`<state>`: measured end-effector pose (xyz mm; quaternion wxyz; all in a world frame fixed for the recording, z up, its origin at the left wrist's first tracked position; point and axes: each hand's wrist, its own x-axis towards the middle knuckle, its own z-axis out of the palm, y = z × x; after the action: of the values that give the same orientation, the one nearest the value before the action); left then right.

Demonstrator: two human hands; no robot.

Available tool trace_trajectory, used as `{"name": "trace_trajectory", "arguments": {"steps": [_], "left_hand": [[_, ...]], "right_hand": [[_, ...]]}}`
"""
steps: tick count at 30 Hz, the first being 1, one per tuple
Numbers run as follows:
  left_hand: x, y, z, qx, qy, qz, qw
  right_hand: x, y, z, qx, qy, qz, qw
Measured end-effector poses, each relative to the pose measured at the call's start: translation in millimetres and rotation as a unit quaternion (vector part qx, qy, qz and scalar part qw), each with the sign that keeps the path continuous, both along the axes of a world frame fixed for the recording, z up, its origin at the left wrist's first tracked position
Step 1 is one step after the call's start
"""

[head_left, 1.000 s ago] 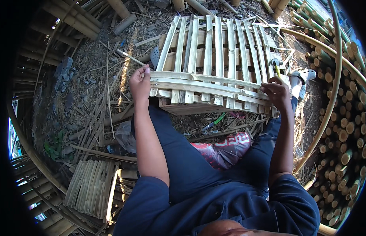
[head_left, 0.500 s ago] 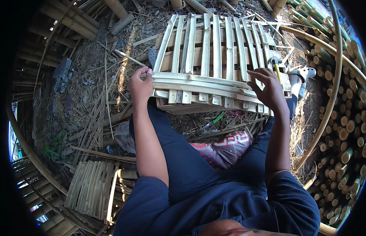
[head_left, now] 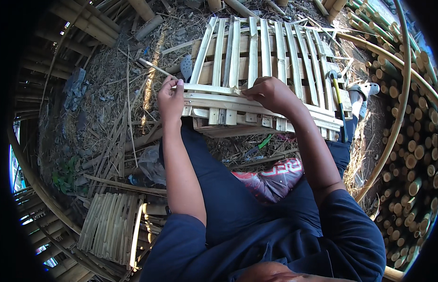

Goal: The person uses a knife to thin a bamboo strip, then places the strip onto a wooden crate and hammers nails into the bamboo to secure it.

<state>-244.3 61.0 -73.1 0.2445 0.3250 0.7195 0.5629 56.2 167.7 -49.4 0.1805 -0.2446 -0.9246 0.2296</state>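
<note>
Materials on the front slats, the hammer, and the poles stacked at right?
Slats: likely raw split bamboo; pale, with node-like bumps.
Hammer: head probably metal, going by its grey look and shape; handle yellow and black, maybe plastic or rubber-covered, can't tell.
Poles: apparently untreated bamboo; round cut ends, green skin on the upper ones.

Low wooden stand [head_left: 228,130]: pale slats [head_left: 253,51] lie side by side across it. Straw-littered ground [head_left: 106,110]: green-handled tool [head_left: 265,141], clear plastic bag [head_left: 152,164].

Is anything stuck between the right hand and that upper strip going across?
Nothing visible: the right hand pinches the upper crosswise strip, and the left hand holds its left end. The hammer lies off to the right.
</note>
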Motion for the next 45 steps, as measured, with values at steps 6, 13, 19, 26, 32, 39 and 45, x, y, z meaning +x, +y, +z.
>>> {"name": "trace_trajectory", "arguments": {"steps": [6, 13, 19, 26, 32, 39, 45], "left_hand": [[-1.6, -6.4, 12.1, 0.091, -0.076, -0.026, 0.993], [2.8, -2.6, 18.9, -0.012, -0.108, -0.063, 0.992], [2.0, -1.4, 9.7, -0.005, -0.025, -0.083, 0.996], [4.0, -1.0, 6.7, -0.004, -0.013, -0.078, 0.997], [-1.3, 1.3, 0.2, -0.037, -0.055, -0.092, 0.994], [-3.7, -0.3, -5.0, -0.027, -0.024, -0.095, 0.995], [-3.6, -1.3, -2.0, -0.038, -0.055, -0.092, 0.993]], "right_hand": [[4.0, -6.4, 22.2, 0.031, 0.053, -0.005, 0.998], [7.1, 20.9, 0.0, 0.104, 0.005, -0.026, 0.994], [3.7, 23.3, -12.8, 0.117, 0.016, -0.019, 0.993], [4.2, 27.0, -5.7, 0.081, -0.006, -0.009, 0.997], [0.9, 21.4, -11.8, 0.077, 0.018, -0.04, 0.996], [2.9, 15.6, -8.8, 0.063, 0.032, -0.073, 0.995], [16.1, 14.4, -2.2, 0.085, 0.01, -0.099, 0.991]]}}
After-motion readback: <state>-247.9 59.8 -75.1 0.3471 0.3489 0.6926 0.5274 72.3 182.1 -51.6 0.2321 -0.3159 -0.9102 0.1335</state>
